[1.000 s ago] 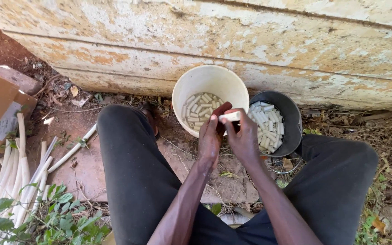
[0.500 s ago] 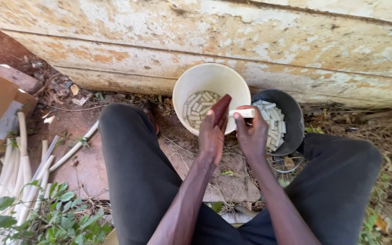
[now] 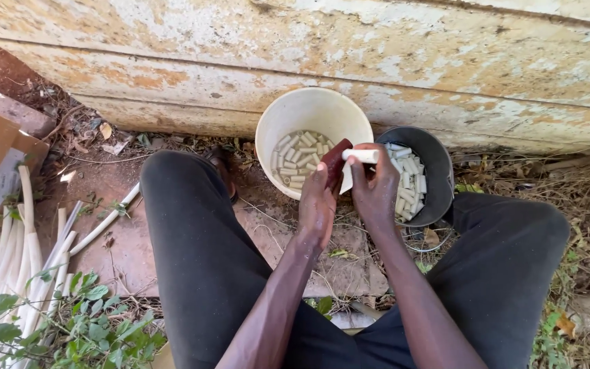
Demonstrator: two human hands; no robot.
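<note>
Seated person worked a short white tube piece (image 3: 361, 156) over two buckets at frame centre, hands close together.

Room was tight: weathered wall (image 3: 377, 61) ran across the top of frame right behind the white bucket (image 3: 274, 126) and the dark bucket (image 3: 438, 171), knees boxed in both sides, buckets touching or nearly so. Right hand (image 3: 375, 188) was closed around the tube piece, fingers wrapped, the piece sticking out at the top of the fist. Long axis ran roughly horizontal in frame, free end pointing left toward the white bucket. Left hand (image 3: 319, 205) was narrowly closed on a dark reddish tool (image 3: 334, 160), its tip angled up-right, meeting the tube. Both buckets held cut white pieces; long white stalks (image 3: 22, 253) lay lower left.
</note>
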